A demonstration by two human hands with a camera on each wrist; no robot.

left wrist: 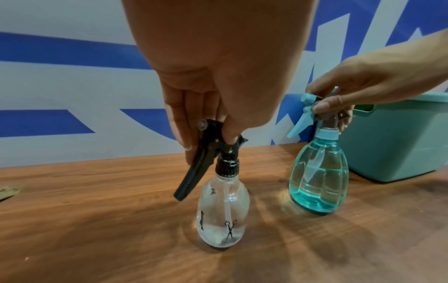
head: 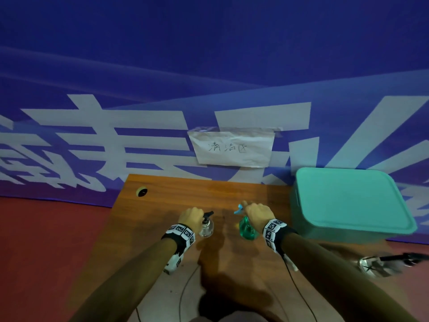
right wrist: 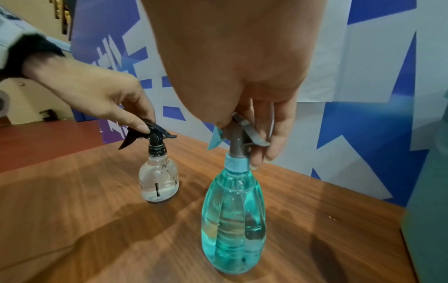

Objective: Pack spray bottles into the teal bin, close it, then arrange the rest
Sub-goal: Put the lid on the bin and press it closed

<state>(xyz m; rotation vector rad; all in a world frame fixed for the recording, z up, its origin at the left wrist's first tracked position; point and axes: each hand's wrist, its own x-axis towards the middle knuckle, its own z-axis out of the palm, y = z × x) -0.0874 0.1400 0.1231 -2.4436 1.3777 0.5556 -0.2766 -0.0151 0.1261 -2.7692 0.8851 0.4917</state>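
Note:
A clear spray bottle (head: pixel 206 227) (left wrist: pixel 223 212) (right wrist: pixel 158 183) with a black trigger head stands upright on the wooden table (head: pixel 162 205). My left hand (head: pixel 191 217) (left wrist: pixel 208 122) (right wrist: pixel 116 107) pinches its black head from above. To its right stands a teal spray bottle (head: pixel 247 228) (left wrist: pixel 318 178) (right wrist: pixel 234 222) with a light-blue trigger. My right hand (head: pixel 257 212) (right wrist: pixel 252 134) (left wrist: pixel 339 107) grips its sprayer head from above. The teal bin (head: pixel 348 203) (left wrist: pixel 397 145) sits at the table's right with its lid on.
Another clear spray bottle (head: pixel 380 263) with a black head lies on its side at the right, near the table's front. A round cable hole (head: pixel 142 191) is at the table's back left. A paper sign (head: pixel 232 147) hangs on the blue backdrop.

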